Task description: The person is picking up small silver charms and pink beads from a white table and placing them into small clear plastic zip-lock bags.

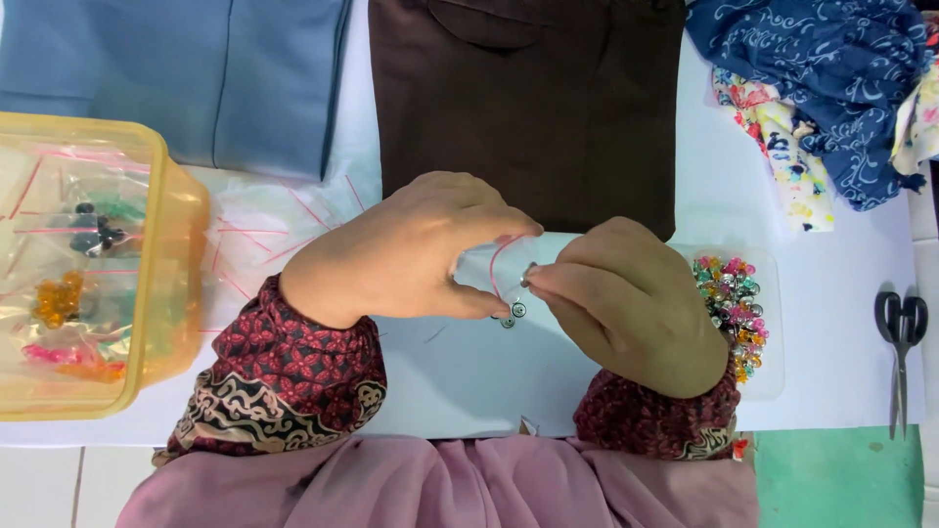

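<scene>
Two hands pinch a small clear bag with round buttons at frame centre.

The left hand point(411, 254) grips the small clear bag point(489, 269) by its red-striped mouth; the right hand point(631, 298) nips a button point(519, 310) at the opening. The film looks light, limp and slippery, best held at the rim. A tray of coloured beads point(736, 303) lies right, scissors point(901, 342) far right, a yellow tub point(147, 293) left.
</scene>
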